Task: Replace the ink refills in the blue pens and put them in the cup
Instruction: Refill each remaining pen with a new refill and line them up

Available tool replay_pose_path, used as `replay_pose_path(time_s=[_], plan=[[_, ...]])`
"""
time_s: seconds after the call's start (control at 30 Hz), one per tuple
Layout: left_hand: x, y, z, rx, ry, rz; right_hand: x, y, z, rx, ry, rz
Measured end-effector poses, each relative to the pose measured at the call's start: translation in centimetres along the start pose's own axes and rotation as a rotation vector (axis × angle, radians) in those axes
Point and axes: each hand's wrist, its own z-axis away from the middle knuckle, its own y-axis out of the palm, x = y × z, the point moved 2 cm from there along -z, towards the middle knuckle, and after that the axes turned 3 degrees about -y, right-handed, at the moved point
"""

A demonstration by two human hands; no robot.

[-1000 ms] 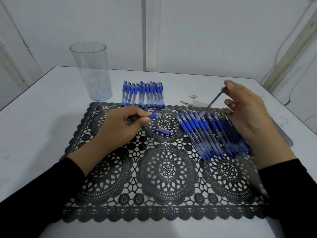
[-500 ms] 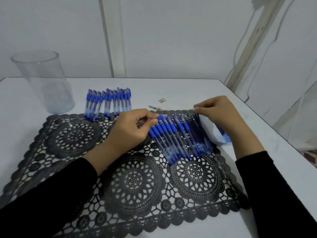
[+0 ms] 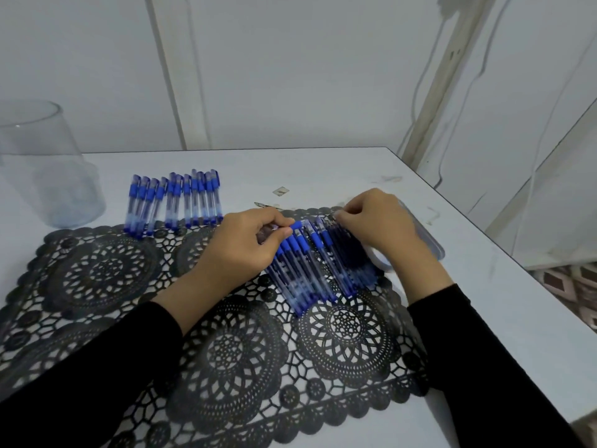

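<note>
The black lace mat is the anchor here. The clear cup off its far-left corner looks empty, so nothing's finished yet. A row of blue pens straddles the mat's far edge. A second batch lies on its right half beside dark refills. The left hand pinches one pen. The right hand, close by, curls over the refills' far ends, and it's hard to tell if it's got one.
</note>
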Motion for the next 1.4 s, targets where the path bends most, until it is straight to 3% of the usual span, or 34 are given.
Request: replay_pose_path(time_s=[0.17, 0.43, 0.7, 1.17, 1.4], plan=[[-1.2, 1.3, -0.5, 0.023, -0.018, 0.034, -3.2, -3.4, -0.4, -0.111, 0.009, -0.338], [-2.8, 4.1, -2.0, 0.056, -0.109, 0.128, -7.0, -2.5, -1.2, -0.070, -0.013, -0.062], [-2.9, 4.7, -1.6, 0.006, 0.027, 0.103, -6.8, -1.1, -1.0, -0.009, -0.003, 0.158], [-2.4, 4.7, -1.5, -0.011, 0.043, 0.096, -5.6, -0.7, -0.3, 0.020, -0.047, 0.170], [-2.3, 4.7, -1.4, -0.007, 0.020, 0.126, -5.8, -0.7, -0.3, 0.002, 0.020, 0.015]])
